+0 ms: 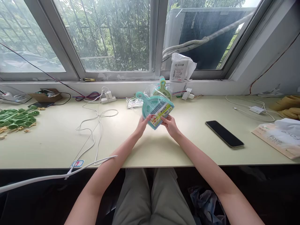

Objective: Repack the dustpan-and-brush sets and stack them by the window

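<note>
Fingers [147, 119] of my left hand [142, 125] are curled onto the near left corner of the teal dustpan-and-brush set [156, 109], thumb on top; my right hand [170, 125] pinches the near right corner the same way, so both hands are closed on the one item. I only have the head view, so everything comes from there.

In it, the set sits lifted just above the desk [145, 147], dead centre, its handle pointing to about 10 o'clock and its labelled edge facing me at 6 o'clock. The printed label [160, 115] and what looks like clear wrap are on it, so I judge it unopened: picked up and held, with any unpacking not yet done.

At 12 o'clock from the set, just behind it, stands a stack of more dustpan sets [162, 88] in plastic. At 3 o'clock, well apart, a black phone [224, 133] lies flat; further right is a tissue pack [278, 137]. At 9 o'clock a white cable [97, 120] loops across the desk, and far left is a pile of green plastic pieces [17, 117]. A white parcel [181, 67] rests on the windowsill at 1 o'clock.
</note>
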`<action>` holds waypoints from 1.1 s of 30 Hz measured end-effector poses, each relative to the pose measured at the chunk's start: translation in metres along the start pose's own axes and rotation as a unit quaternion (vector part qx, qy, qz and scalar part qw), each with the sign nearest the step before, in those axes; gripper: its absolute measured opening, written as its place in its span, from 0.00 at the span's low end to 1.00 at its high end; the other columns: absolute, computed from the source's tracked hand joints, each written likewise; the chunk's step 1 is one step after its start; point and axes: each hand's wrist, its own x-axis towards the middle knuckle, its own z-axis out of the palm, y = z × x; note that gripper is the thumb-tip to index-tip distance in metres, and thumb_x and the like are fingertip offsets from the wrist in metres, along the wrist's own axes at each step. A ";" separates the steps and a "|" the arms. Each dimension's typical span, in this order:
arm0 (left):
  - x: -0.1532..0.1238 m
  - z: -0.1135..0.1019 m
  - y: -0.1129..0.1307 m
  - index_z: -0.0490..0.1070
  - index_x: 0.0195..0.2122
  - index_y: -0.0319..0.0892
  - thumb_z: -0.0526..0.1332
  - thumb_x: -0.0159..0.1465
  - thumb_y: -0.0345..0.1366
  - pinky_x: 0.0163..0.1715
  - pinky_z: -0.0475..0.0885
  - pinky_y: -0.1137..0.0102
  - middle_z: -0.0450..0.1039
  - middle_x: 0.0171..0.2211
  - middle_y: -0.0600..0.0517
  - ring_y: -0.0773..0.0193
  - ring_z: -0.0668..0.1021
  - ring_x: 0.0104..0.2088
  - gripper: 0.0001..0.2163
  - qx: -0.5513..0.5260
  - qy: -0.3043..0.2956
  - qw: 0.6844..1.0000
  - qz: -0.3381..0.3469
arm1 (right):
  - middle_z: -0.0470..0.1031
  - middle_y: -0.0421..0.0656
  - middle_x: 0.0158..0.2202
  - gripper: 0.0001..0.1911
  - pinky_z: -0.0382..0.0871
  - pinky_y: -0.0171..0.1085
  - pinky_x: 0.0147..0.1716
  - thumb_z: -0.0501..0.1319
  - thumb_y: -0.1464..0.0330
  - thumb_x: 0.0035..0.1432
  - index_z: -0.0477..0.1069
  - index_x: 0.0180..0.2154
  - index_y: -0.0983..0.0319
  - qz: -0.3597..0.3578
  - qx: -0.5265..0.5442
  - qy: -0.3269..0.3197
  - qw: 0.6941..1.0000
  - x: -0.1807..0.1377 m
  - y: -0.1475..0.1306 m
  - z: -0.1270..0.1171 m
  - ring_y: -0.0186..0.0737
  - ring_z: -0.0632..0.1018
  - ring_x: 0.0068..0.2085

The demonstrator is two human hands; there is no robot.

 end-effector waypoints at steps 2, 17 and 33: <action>-0.003 0.002 -0.003 0.63 0.58 0.46 0.61 0.58 0.53 0.53 0.67 0.52 0.70 0.55 0.44 0.48 0.72 0.55 0.29 -0.022 -0.070 0.994 -0.085 | 0.79 0.46 0.42 0.22 0.76 0.48 0.46 0.73 0.59 0.42 0.72 0.38 0.62 -0.005 0.002 0.008 1.000 0.001 0.001 -0.001 0.48 0.79 0.45; 0.006 -0.016 0.011 0.63 0.59 0.47 0.46 0.62 0.61 0.50 0.69 0.60 0.72 0.52 0.47 0.53 0.73 0.54 0.31 -0.133 0.013 0.991 -0.004 | 0.79 0.47 0.44 0.24 0.76 0.51 0.46 0.73 0.58 0.41 0.72 0.39 0.61 0.026 -0.034 -0.036 0.998 0.000 0.002 0.000 0.52 0.78 0.47; -0.005 -0.014 0.030 0.69 0.53 0.41 0.54 0.59 0.56 0.50 0.67 0.54 0.76 0.47 0.45 0.47 0.73 0.53 0.28 -0.141 -0.112 0.983 -0.036 | 0.78 0.47 0.46 0.22 0.75 0.49 0.48 0.73 0.59 0.41 0.73 0.38 0.60 0.028 -0.001 -0.042 0.999 -0.008 -0.004 0.008 0.50 0.78 0.47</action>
